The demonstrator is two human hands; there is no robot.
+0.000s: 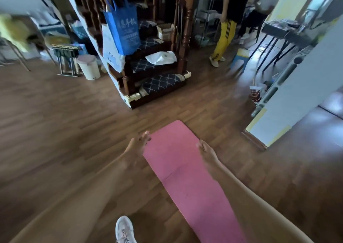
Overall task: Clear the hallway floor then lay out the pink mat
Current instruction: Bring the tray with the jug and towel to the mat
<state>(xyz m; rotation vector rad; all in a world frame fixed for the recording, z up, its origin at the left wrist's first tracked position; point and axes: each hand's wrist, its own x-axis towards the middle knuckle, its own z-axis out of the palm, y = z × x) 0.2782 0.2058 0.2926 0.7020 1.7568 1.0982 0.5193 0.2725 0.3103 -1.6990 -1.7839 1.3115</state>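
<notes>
1. One white pedal bin (88, 67) stands on the wooden floor (55, 131) at the far left, just beside a folding metal rack (65, 57).
2. Blue tote bag (122, 27), hanging against the stair rail, with a white printed bag (111, 55) below and partly behind it.
3. Wooden staircase (159, 83), top centre, its treads covered in dark diamond-patterned pads; a crumpled white plastic bag (161, 57) lies on a lower step.
4. Pale sneaker (124, 229), at the bottom edge, on the floor to the left of the mat.
5. Left hand (138, 142), arm outstretched, fingers bunched on the mat's left edge near its far end and holding it; motion blur hides the finer finger positions.
6. Pink mat (185, 168), unrolled lengthwise between the two forearms, running from the bottom edge toward the staircase. Its rounded far end stops short of the lowest step. Whether that end touches the floor cannot be told.
7. Right hand (207, 150), fingers closed on the mat's right edge, roughly opposite the left hand.
8. Standing person in yellow striped trousers (223, 38), upper right, beyond the staircase.
9. Blue-and-yellow stool (241, 57), near that person's feet.
10. White door (297, 94), at the right, well apart from the mat.
</notes>
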